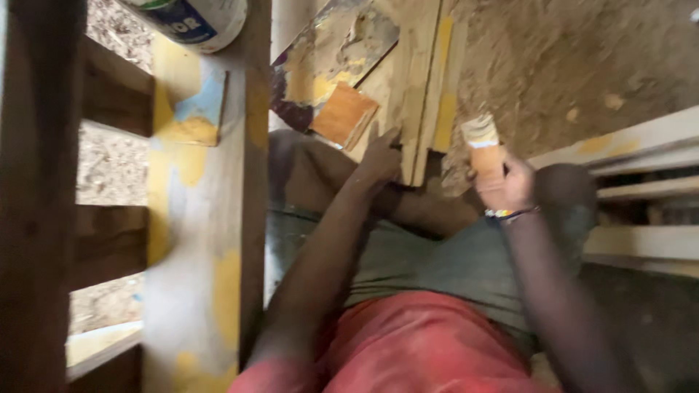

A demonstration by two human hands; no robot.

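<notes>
Starting at the far left, dark wooden rails [44, 196] run down the frame, and just to their right stands a pale plank [196, 240] streaked with yellow and blue paint, a white paint bucket [191, 20] perched at its top end, close enough to reach. Right of the plank, an orange-brown wooden block [344, 115] lies on a paint-smeared board [328, 51]. Right again, the left hand [380, 156] presses flat-fingered, mostly open, against the bundle of pale wooden slats [422, 87]; it grips nothing, and looks to be steadying the slats so they don't shift. Those slats lean out from between the person's knees, edges daubed yellow, the rest bare wood. To the right of the slats, the right hand [506, 182] is closed round the orange handle of a paintbrush [482, 142], bristles up and pale with paint, held just beside the slats' yellow edge, not touching as far as the blur lets me tell. Farther right, sandy ground [582, 58] and white painted boards [641, 153].
</notes>
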